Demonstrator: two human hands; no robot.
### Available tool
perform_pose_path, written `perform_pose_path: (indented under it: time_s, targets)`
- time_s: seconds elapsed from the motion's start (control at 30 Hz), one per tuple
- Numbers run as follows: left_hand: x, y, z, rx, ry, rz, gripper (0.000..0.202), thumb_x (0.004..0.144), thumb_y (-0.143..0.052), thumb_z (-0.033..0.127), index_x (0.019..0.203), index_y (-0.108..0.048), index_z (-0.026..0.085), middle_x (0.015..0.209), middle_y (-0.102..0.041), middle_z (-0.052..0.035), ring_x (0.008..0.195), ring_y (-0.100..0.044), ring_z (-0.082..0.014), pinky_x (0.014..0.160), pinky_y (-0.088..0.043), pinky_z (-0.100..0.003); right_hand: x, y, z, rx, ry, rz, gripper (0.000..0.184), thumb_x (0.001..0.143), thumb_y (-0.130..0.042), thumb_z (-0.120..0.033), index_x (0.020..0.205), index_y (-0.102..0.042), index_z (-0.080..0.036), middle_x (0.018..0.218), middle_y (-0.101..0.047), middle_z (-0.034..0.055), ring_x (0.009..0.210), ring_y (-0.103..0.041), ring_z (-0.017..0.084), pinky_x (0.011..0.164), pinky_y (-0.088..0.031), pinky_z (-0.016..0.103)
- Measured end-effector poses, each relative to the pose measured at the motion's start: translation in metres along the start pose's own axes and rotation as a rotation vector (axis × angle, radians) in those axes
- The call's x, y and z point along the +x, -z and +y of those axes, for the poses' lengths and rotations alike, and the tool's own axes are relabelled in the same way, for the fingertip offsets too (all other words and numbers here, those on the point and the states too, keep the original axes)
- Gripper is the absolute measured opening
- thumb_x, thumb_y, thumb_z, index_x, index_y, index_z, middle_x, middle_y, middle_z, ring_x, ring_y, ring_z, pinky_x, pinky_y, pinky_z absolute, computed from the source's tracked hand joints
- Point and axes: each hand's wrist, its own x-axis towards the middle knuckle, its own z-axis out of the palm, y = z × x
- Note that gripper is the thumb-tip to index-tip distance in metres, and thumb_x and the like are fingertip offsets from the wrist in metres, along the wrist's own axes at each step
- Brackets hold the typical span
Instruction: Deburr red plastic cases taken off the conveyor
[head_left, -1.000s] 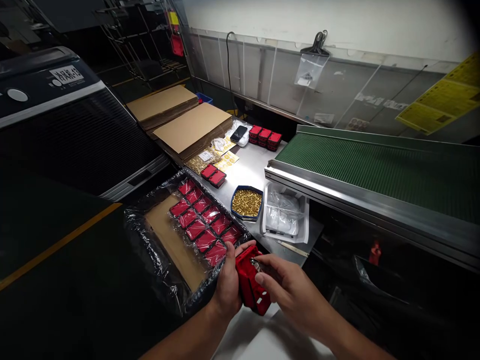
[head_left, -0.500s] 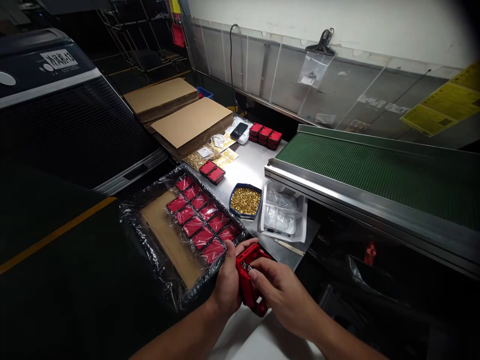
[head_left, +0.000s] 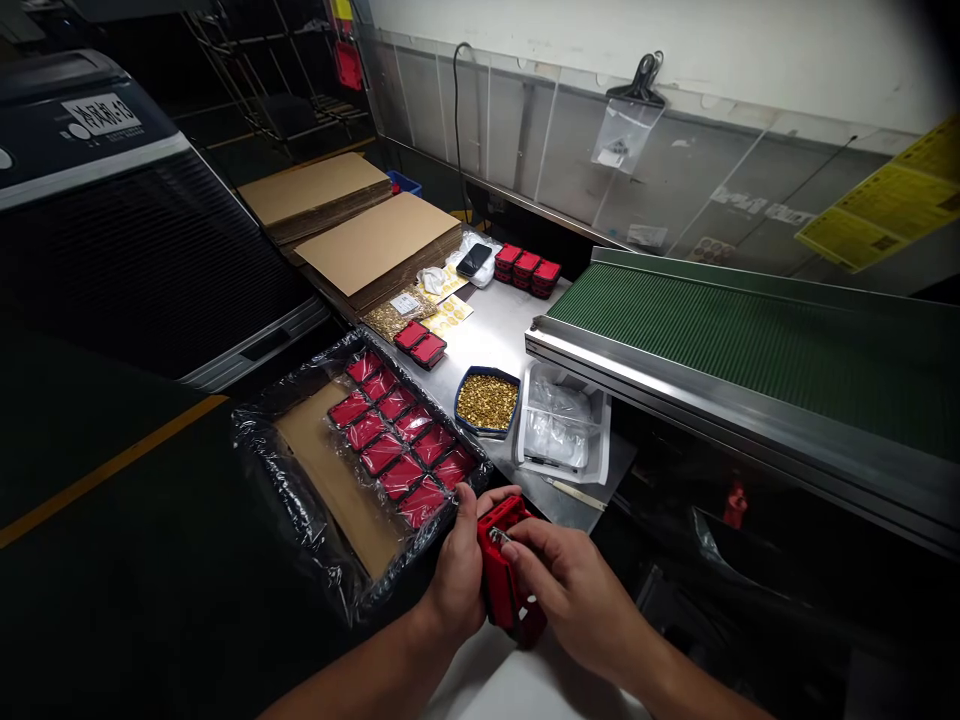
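Observation:
My left hand (head_left: 460,580) is wrapped round a red plastic case (head_left: 501,580) with dark edges, held upright close to my body. At the case's upper part, my right hand (head_left: 574,590) pinches a small shiny metal piece (head_left: 500,537) between thumb and forefinger; its exact kind is too small to make out. The far side of the case is hidden by my fingers. Just beyond my hands is a blue tray (head_left: 487,400) of small gold-coloured metal parts. To the left, a plastic-lined box (head_left: 300,520) holds several similar red cases (head_left: 401,475) in rows.
A white bin (head_left: 601,450) of clear plastic bags stands beside the blue tray. A green conveyor belt (head_left: 720,350) runs off to the right. Stacked cardboard sheets (head_left: 379,240), a phone (head_left: 474,261) and more red cases (head_left: 527,270) lie farther back. A dark machine (head_left: 135,270) stands left.
The view has shifted slightly. The red case has turned a little and sits slightly lower and farther right in my hands; my right fingers stay on the small metal piece.

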Motion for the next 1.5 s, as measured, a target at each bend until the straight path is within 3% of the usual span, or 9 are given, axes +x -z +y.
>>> perform_pose_path:
  time_s: [0.4,0.8,0.9,1.0,1.1,1.17,1.37,1.5]
  targets:
    - [0.006,-0.002,0.002,-0.037,-0.005,-0.005,0.076,0.083,-0.038,0.077,0.118,-0.059,0.013,0.092,-0.07,-0.0122,0.093,-0.065,-0.0288,0.086,-0.047,-0.039,0.002,-0.001,0.0,0.158,-0.101,-0.038,0.032,0.094,-0.047,-0.044,0.085,-0.065,-0.018,0.073,-0.065,0.0,0.065,-0.056,0.013,0.059,-0.043,0.023]
    - [0.005,-0.01,0.006,-0.028,0.004,-0.028,0.074,0.086,-0.033,0.075,0.119,-0.057,0.013,0.091,-0.069,-0.0109,0.086,-0.066,-0.0251,0.079,-0.047,-0.034,0.0,-0.003,-0.002,0.215,-0.072,-0.033,0.031,0.094,-0.048,-0.04,0.08,-0.063,-0.018,0.066,-0.062,-0.0001,0.059,-0.053,0.011,0.056,-0.042,0.023]
    - [0.004,-0.009,0.007,-0.074,0.027,-0.02,0.069,0.089,-0.033,0.071,0.119,-0.057,0.013,0.093,-0.069,-0.0113,0.088,-0.066,-0.0248,0.079,-0.049,-0.034,-0.003,0.01,-0.003,0.331,-0.086,0.062,0.03,0.091,-0.054,-0.045,0.082,-0.063,-0.018,0.066,-0.058,-0.0009,0.057,-0.048,0.009,0.053,-0.039,0.021]
    - [0.003,-0.009,0.01,-0.107,0.08,-0.026,0.074,0.086,-0.034,0.074,0.119,-0.057,0.012,0.094,-0.069,-0.0128,0.085,-0.066,-0.0255,0.078,-0.05,-0.036,0.002,0.047,0.004,0.439,-0.154,0.078,0.043,0.085,-0.053,-0.059,0.088,-0.064,-0.018,0.059,-0.052,-0.0023,0.046,-0.038,0.008,0.042,-0.03,0.022]
    - [0.001,-0.007,0.014,-0.117,0.15,-0.072,0.083,0.081,-0.033,0.08,0.12,-0.057,0.011,0.095,-0.069,-0.0152,0.087,-0.067,-0.0308,0.082,-0.051,-0.043,0.011,0.079,0.019,0.175,-0.117,0.336,0.049,0.082,-0.052,-0.064,0.091,-0.066,-0.017,0.065,-0.057,0.0018,0.049,-0.044,0.012,0.044,-0.035,0.026]
    - [0.0,-0.006,0.015,-0.127,0.199,-0.091,0.085,0.079,-0.034,0.082,0.12,-0.056,0.011,0.095,-0.069,-0.0161,0.088,-0.067,-0.0336,0.083,-0.052,-0.046,0.013,0.084,0.027,-0.071,-0.051,0.472,0.041,0.081,-0.061,-0.055,0.099,-0.066,-0.019,0.078,-0.064,0.0043,0.061,-0.053,0.016,0.056,-0.043,0.029]
    - [0.0,-0.008,0.011,-0.207,0.284,-0.143,0.072,0.087,-0.033,0.074,0.104,-0.063,0.01,0.091,-0.071,-0.0153,0.079,-0.069,-0.0265,0.078,-0.053,-0.038,-0.001,0.048,0.008,-0.424,0.311,0.193,0.022,0.092,-0.055,-0.034,0.111,-0.062,-0.027,0.089,-0.063,0.0023,0.076,-0.058,0.015,0.07,-0.047,0.029]
    - [-0.002,-0.012,0.011,-0.255,0.365,-0.206,0.068,0.088,-0.034,0.071,0.091,-0.065,0.01,0.086,-0.071,-0.0152,0.08,-0.069,-0.0278,0.08,-0.053,-0.04,-0.003,0.036,-0.009,-0.505,0.408,0.103,0.027,0.094,-0.051,-0.03,0.12,-0.059,-0.034,0.089,-0.06,0.0018,0.079,-0.058,0.015,0.069,-0.046,0.029]
